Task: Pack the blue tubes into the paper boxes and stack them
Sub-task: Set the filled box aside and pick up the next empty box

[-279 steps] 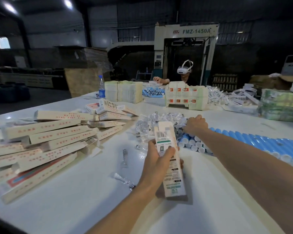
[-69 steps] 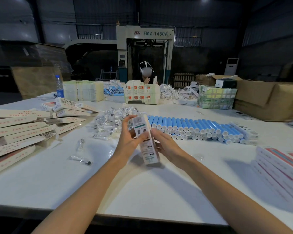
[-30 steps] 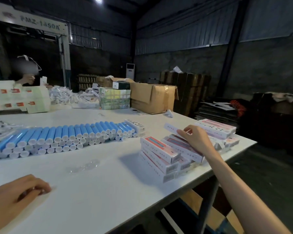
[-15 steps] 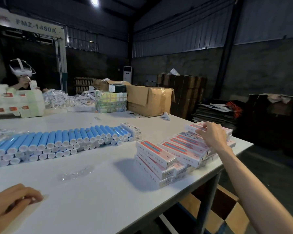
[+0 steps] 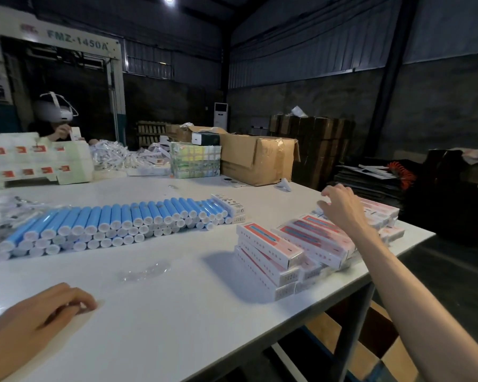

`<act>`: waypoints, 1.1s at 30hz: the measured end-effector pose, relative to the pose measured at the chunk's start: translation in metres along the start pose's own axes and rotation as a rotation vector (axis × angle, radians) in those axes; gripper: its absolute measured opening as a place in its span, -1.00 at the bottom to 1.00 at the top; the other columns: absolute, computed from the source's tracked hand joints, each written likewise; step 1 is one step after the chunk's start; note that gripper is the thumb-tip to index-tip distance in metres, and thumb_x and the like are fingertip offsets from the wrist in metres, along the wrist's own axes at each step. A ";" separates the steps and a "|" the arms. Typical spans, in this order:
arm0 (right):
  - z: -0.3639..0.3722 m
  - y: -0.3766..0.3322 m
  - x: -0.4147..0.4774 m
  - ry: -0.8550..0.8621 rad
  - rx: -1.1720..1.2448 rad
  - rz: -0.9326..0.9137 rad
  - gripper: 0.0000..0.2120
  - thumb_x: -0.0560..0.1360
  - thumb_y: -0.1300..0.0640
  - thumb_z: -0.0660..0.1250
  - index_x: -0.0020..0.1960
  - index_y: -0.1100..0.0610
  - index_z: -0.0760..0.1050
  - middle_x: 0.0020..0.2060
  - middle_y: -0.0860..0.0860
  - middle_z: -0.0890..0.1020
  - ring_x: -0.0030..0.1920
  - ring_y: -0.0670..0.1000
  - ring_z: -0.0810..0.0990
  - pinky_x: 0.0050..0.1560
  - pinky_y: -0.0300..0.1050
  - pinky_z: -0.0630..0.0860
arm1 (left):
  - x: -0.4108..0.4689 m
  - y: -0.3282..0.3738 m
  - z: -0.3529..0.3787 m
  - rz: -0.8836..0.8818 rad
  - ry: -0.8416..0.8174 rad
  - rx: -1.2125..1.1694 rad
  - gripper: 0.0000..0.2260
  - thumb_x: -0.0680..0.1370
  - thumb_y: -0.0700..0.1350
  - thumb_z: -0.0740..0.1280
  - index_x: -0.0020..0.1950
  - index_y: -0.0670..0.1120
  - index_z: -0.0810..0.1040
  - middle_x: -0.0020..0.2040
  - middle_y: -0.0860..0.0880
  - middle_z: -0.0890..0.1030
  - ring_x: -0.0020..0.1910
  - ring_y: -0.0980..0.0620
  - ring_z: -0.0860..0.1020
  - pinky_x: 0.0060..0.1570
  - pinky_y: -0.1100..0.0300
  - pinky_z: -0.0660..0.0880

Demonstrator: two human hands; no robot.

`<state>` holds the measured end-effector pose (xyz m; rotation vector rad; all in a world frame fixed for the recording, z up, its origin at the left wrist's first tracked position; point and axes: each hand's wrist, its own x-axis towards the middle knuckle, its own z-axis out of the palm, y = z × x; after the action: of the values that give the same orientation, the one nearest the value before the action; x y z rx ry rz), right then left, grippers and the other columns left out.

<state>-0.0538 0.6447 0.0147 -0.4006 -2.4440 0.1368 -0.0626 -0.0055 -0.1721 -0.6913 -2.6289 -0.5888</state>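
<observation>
Right hand [image 5: 340,208] lifts off the box stack [image 5: 293,244] at right, fingers loose, empty: another box stacked. Left hand [image 5: 39,321] idles, loosely curled.

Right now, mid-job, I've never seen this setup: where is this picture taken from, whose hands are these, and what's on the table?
No machine here: a person's two bare hands, filmed by one camera worn on the head, looking forward and down. The white table carries rows of blue tubes and, near its right edge, a stack of closed paper boxes. The right hand reaches over that stack, fingers spread, gripping nothing. The left hand rests on the table, loosely curled, nothing visible in it.
</observation>
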 end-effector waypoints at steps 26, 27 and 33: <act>0.120 -0.423 -0.185 -0.821 1.462 -0.258 -0.82 0.67 0.21 0.33 -0.06 0.12 0.67 -0.40 0.06 0.55 -0.42 -0.03 0.41 -0.45 -0.25 0.31 | 0.008 -0.027 -0.163 -0.673 0.167 0.372 -0.91 0.69 -0.05 0.29 0.14 0.04 0.58 0.06 0.00 0.69 0.03 -0.07 0.65 -0.09 0.07 0.50; 0.120 -0.423 -0.186 -0.817 1.469 -0.270 -0.80 0.67 0.20 0.33 -0.07 0.09 0.67 -0.40 0.05 0.56 -0.42 -0.04 0.41 -0.45 -0.26 0.32 | 0.012 -0.044 -0.175 -0.690 0.205 0.414 -0.90 0.70 -0.07 0.29 0.16 0.00 0.57 0.06 -0.02 0.68 0.01 -0.07 0.65 -0.11 0.07 0.48; 0.117 -0.428 -0.187 -0.830 1.502 -0.377 -0.73 0.67 0.23 0.32 -0.12 -0.02 0.68 -0.44 0.10 0.55 -0.46 -0.01 0.37 -0.46 -0.23 0.29 | 0.052 -0.150 -0.233 -0.766 0.130 0.816 -0.66 0.67 -0.17 0.28 0.45 -0.15 0.41 0.34 -0.16 0.53 0.32 -0.18 0.48 0.16 -0.07 0.49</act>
<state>-0.0951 0.1800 -0.1028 0.9214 -2.2437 2.0672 -0.1303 -0.2157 0.0036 0.5862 -2.6018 0.2846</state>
